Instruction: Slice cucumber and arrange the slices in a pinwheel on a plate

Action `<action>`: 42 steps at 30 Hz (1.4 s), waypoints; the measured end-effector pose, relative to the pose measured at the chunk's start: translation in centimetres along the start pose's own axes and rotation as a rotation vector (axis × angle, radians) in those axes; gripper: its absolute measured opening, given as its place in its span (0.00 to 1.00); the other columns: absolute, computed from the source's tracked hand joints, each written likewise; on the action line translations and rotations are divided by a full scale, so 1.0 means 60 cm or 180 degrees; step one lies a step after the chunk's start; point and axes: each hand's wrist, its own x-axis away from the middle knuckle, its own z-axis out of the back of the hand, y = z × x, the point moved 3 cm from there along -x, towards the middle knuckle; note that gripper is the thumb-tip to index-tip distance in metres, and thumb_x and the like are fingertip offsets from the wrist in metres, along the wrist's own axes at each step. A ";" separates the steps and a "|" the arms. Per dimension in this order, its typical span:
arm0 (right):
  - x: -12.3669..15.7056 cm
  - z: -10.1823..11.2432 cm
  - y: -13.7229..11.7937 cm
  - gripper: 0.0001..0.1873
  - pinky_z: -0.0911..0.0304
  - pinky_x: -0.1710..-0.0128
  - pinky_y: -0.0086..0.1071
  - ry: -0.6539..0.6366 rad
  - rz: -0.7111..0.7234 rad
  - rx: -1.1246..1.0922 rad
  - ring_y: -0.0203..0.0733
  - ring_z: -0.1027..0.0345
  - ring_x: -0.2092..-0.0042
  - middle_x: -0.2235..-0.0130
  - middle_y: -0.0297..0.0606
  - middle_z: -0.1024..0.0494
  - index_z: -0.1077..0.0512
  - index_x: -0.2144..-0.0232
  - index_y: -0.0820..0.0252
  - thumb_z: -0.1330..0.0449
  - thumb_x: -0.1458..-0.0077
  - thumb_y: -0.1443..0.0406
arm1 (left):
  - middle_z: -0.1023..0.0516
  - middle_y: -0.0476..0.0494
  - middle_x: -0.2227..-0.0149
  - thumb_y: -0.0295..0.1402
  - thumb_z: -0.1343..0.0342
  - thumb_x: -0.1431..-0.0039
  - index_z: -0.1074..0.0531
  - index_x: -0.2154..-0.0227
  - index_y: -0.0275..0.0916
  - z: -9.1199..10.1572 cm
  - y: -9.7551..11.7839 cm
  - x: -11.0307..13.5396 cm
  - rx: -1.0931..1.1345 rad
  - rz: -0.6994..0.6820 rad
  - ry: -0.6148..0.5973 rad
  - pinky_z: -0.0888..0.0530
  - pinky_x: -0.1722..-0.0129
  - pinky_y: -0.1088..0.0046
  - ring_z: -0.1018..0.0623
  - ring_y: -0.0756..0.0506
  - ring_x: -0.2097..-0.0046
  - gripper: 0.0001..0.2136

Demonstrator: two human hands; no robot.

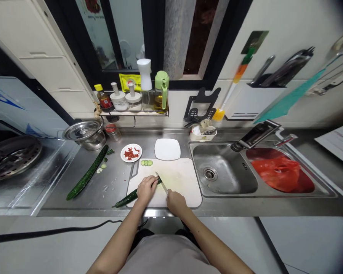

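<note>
My left hand is curled over a dark green cucumber that lies across the left edge of the white cutting board. My right hand grips a knife, its blade set against the cucumber's end beside my left fingertips. Three cucumber slices lie at the board's far left corner.
A second long cucumber and some cut ends lie on the steel counter to the left. A small plate of red chilli pieces and an empty white plate sit behind the board. The sink and a red basin lie right; a lidded pot stands far left.
</note>
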 end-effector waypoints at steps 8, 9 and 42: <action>-0.024 0.018 -0.016 0.18 0.38 0.60 0.36 -0.0012 -0.0003 -0.0045 0.49 0.28 0.54 0.57 0.51 0.23 0.33 0.51 0.66 0.55 0.40 0.72 | 0.22 0.47 0.56 0.36 0.51 0.36 0.24 0.57 0.46 0.002 0.002 0.000 0.0063 0.0036 -0.0019 0.29 0.53 0.69 0.26 0.46 0.54 0.11; -0.026 0.019 -0.017 0.18 0.38 0.60 0.36 -0.0004 -0.0008 -0.0060 0.49 0.28 0.54 0.57 0.51 0.22 0.33 0.51 0.66 0.55 0.41 0.72 | 0.22 0.47 0.56 0.36 0.51 0.36 0.24 0.57 0.46 0.002 0.002 0.000 0.0071 0.0031 -0.0017 0.29 0.53 0.69 0.26 0.46 0.54 0.12; 0.018 0.052 0.057 0.25 0.44 0.52 0.32 0.1038 -0.0073 -0.0274 0.45 0.32 0.51 0.50 0.42 0.25 0.38 0.41 0.57 0.48 0.41 0.63 | 0.22 0.41 0.53 0.38 0.51 0.38 0.27 0.51 0.41 0.037 -0.010 -0.002 0.0620 0.0534 0.0501 0.30 0.48 0.61 0.25 0.42 0.50 0.15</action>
